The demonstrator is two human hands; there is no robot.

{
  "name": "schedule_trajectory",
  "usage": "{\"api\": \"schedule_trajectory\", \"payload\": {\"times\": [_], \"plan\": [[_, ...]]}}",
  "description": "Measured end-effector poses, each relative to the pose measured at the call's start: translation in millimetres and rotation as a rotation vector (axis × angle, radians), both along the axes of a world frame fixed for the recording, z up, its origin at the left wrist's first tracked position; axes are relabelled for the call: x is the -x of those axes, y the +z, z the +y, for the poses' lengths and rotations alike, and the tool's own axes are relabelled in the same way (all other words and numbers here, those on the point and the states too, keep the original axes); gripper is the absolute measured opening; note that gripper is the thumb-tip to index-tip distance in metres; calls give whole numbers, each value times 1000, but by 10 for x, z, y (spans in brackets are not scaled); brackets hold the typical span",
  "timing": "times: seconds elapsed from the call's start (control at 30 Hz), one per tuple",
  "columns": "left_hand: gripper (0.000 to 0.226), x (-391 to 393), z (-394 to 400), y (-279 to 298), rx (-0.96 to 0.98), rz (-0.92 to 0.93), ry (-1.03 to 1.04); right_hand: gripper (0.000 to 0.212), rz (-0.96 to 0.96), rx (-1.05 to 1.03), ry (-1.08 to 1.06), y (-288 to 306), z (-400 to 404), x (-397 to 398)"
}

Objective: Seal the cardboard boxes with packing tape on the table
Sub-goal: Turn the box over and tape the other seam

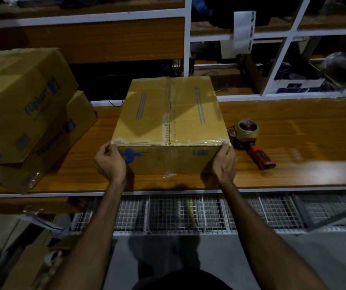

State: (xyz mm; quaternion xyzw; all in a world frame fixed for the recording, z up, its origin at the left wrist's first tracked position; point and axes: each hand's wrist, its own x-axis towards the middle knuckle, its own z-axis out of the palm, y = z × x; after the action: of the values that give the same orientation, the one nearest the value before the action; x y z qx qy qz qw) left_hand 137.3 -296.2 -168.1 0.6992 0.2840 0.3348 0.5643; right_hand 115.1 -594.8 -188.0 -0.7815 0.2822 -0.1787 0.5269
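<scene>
A brown cardboard box [168, 122] with blue print sits in the middle of the wooden table [293, 143], its top flaps closed and clear tape along the centre seam and near edge. My left hand [110, 164] grips its near left corner, thumb up at the top edge. My right hand [224, 160] grips the near right corner the same way. A red-handled tape dispenser [251, 143] with a roll of clear tape lies on the table just right of the box, touched by neither hand.
Two stacked cardboard boxes [21, 114] with blue logos stand at the table's left end. White-framed shelving [189, 49] rises behind the table. A wire mesh rack [189, 214] runs under the front edge. More cardboard [31, 264] lies on the floor at lower left.
</scene>
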Motion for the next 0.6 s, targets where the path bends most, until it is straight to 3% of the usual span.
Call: {"api": "schedule_trajectory", "payload": {"times": [0.2, 0.33, 0.43, 0.6], "plan": [[36, 33, -6, -79, -16, -11, -73, 47, -74, 114, 131, -82, -56, 83], [42, 42, 106, -69, -49, 45, -118, 62, -88, 188, 247, -154, -208, 111], [34, 28, 206, -72, -70, 46, -203, 47, -102, 261, 321, -58, -409, 135], [34, 67, 408, -149, -116, 5, -316, 41, -164, 406, 426, 157, -568, 189]]}}
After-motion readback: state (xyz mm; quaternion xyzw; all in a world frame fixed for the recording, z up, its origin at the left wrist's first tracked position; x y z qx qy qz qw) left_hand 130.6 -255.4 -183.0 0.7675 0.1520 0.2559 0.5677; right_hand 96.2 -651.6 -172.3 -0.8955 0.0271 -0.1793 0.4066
